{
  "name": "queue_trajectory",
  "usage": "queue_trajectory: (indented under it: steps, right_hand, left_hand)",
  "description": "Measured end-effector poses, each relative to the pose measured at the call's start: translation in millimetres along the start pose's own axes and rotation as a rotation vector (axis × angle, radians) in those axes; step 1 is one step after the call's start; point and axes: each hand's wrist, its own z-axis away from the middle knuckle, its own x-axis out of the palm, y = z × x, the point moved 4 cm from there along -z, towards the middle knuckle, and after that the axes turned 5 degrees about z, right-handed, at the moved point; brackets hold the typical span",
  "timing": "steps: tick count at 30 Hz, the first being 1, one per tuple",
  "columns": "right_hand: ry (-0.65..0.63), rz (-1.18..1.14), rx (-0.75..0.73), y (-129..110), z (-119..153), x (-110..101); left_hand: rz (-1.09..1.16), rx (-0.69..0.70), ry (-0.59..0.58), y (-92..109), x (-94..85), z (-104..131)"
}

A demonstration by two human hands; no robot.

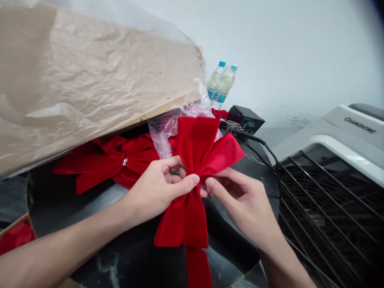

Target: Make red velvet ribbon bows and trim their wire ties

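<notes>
A large red velvet bow (192,224) is held up over a black round table. My left hand (162,184) grips it at its gathered middle, thumb across the front. On the right side of that middle, my right hand (243,196) has its thumb and fingers pinched together at the bow's edge; whatever lies between those fingertips is hidden. A red tail hangs down below the bow. Left of my left hand, more red bows (102,160) lie on the table, one with a silvery tie at its centre.
A plastic-covered cardboard box (114,72) stands behind on the left. Two bottles (222,84), clear plastic wrap (165,128) and a black control box (246,120) with cables are at the back. A white Changhong appliance (336,132) with a dark grille stands on the right.
</notes>
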Motion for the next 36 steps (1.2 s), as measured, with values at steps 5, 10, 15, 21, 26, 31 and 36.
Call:
queue_trajectory:
  steps: [5,10,15,21,26,31,36]
  right_hand:
    - [-0.056,-0.103,0.019,-2.4,-4.0,9.8]
    - [0.059,-0.064,-0.013,-2.7,-6.0,9.9]
    - [0.103,-0.027,0.003,-0.6,-2.3,8.5]
    - [0.115,-0.031,0.037,2.8,15.7,9.5]
    - [-0.004,-0.394,0.250,16.3,27.3,26.7]
    - [0.090,-0.177,0.194,13.8,26.1,19.2]
    - [0.053,-0.202,0.282,17.5,29.2,29.6]
  left_hand:
    - [-0.019,0.076,-0.001,1.8,-2.8,-1.4]
    - [-0.028,0.015,-0.098,1.8,2.9,2.5]
    - [-0.048,0.022,-0.038,0.9,0.4,2.0]
    - [-0.145,0.147,0.018,4.1,-5.3,0.0]
    - [-0.205,0.262,0.017,6.2,-5.7,-0.6]
    - [-0.224,0.367,0.101,10.5,-9.7,0.3]
    - [-0.224,0.475,0.150,15.8,-9.7,2.4]
